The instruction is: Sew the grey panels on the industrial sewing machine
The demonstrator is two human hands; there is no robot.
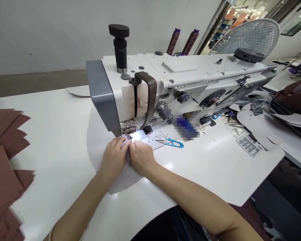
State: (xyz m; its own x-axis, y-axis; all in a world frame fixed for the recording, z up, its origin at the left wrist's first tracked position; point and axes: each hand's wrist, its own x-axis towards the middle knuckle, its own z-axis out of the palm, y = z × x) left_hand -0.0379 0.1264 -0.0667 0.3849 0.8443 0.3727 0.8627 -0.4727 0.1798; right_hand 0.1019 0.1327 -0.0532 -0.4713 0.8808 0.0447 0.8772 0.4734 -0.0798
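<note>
A white sewing machine stands on the white table, its lamp lighting the needle area. A light grey piece of material lies under the machine head and spreads out to the left and toward me. My left hand has its fingers closed on this material just in front of the presser foot. Beside it, my right hand is closed on the same piece, thumb side near the left thumb. The hands nearly touch. Blue thread snips lie to the right of my right hand.
Stacked reddish-brown pieces lie at the left. Two dark thread cones stand behind the machine. At the right are a calculator, loose light pieces and small tools. A white fan stands behind.
</note>
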